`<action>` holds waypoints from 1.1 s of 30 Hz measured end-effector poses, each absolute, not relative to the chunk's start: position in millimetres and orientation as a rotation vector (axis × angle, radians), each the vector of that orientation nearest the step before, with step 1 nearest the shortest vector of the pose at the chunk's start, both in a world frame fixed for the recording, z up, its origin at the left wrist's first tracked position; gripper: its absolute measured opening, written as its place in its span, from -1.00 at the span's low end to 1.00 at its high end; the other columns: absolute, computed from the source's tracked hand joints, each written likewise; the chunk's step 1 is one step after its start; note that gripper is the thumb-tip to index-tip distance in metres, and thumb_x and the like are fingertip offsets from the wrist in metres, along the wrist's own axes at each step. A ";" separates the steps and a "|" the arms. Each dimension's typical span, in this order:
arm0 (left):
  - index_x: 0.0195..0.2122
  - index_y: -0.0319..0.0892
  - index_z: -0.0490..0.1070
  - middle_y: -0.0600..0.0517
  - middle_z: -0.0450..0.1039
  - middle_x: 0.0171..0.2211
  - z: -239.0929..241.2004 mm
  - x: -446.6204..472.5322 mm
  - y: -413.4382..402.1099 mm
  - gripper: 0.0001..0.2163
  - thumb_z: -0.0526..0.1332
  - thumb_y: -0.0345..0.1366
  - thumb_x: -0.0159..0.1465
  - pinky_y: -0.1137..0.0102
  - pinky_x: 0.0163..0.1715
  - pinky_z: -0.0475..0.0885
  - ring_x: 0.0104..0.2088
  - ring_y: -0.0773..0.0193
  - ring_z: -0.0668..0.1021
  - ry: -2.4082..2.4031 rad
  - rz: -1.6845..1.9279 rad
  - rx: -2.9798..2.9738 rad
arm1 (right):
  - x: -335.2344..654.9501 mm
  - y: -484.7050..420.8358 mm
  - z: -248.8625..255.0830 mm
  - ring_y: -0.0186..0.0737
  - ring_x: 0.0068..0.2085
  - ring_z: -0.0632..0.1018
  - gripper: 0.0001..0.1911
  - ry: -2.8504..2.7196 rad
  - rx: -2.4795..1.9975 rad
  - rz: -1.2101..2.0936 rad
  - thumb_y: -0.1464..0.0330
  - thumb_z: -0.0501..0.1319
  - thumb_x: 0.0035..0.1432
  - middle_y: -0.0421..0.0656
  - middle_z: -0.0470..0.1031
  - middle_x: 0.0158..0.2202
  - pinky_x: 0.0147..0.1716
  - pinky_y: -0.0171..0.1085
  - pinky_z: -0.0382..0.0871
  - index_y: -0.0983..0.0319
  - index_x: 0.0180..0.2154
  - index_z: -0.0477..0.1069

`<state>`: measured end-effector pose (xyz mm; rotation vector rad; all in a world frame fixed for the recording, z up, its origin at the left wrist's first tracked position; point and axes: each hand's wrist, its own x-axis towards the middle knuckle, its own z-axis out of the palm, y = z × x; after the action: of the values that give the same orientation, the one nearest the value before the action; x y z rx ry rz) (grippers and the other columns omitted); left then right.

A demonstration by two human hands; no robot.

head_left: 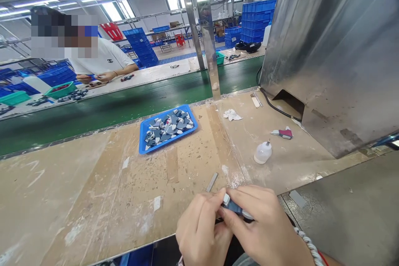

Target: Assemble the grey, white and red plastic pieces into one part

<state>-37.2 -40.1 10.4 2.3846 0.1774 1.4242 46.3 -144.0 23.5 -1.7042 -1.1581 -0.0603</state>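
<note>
Near the front edge of the workbench, a small dark-blue and white plastic piece (233, 206) is pinched between both hands. My left hand (201, 224) has its thumb and index finger at the white end of it. The fingers of my right hand (262, 220) close around the blue part from the other side. Much of the piece is hidden by the fingers. Just beyond my left fingertips lies a flat metal strip (212, 182). A white squeeze bottle with a thin tip (262, 153) stands past my right hand.
A blue tray (142, 137) of grey-blue and white pieces sits near the green conveyor belt (162, 97). To the right are a crumpled tissue (232, 114), a pink-and-white piece (285, 134) and a large metal housing (336, 62). A person (106, 60) works across the belt.
</note>
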 end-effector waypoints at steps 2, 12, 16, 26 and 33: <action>-0.23 -0.28 0.50 0.01 0.50 -0.43 8.5 -35.7 -39.9 -0.87 0.26 -0.59 0.26 0.50 -0.39 0.46 -0.43 0.36 0.55 0.159 1.430 2.385 | 47.1 -144.6 22.2 -0.29 -0.49 0.45 -0.77 -1.149 -1.716 -0.074 0.47 0.11 0.30 -0.18 0.44 -0.52 -0.47 -0.29 0.24 0.32 -0.40 0.46; -0.21 -0.26 0.52 0.04 0.54 -0.42 8.9 -29.6 -47.9 -0.85 0.30 -0.59 0.25 0.50 -0.39 0.48 -0.45 0.36 0.57 0.298 1.514 2.340 | 49.5 -142.6 23.1 -0.24 -0.44 0.52 -0.85 -1.115 -1.640 -0.109 0.49 0.17 0.26 -0.13 0.53 -0.45 -0.43 -0.28 0.34 0.34 -0.30 0.52; -0.20 -0.27 0.55 0.01 0.57 -0.38 10.6 -34.2 -52.2 -0.85 0.33 -0.56 0.22 0.44 -0.38 0.51 -0.40 0.27 0.60 0.269 1.630 2.210 | 44.8 -144.5 27.5 -0.20 -0.45 0.53 -0.84 -1.161 -1.578 -0.254 0.46 0.20 0.28 -0.09 0.54 -0.46 -0.43 -0.23 0.35 0.41 -0.24 0.55; -0.08 -0.26 0.51 -0.05 0.49 -0.27 21.7 -37.2 -51.2 -0.83 0.29 -0.48 0.31 0.37 -0.17 0.53 -0.20 0.21 0.57 0.294 1.284 2.506 | 52.7 -140.2 15.8 -0.42 -0.55 0.26 -0.67 -0.759 -1.236 0.496 0.33 0.33 0.21 -0.28 0.23 -0.61 -0.56 -0.40 0.13 0.29 -0.56 0.40; 0.19 -0.17 0.35 -0.11 0.42 0.11 26.5 -39.8 -36.4 -0.48 0.39 -0.32 0.21 0.13 0.19 0.42 0.25 0.00 0.34 0.117 0.877 2.555 | 45.2 -129.9 -7.2 -0.45 -0.56 0.43 -0.65 -0.163 -0.531 1.043 0.12 0.42 0.14 -0.21 0.43 -0.59 -0.53 -0.51 0.31 0.27 -0.48 0.60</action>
<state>-39.8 -36.4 26.5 2.5550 0.1171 0.8768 45.2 -129.9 -7.2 -0.5313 -0.1625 1.0434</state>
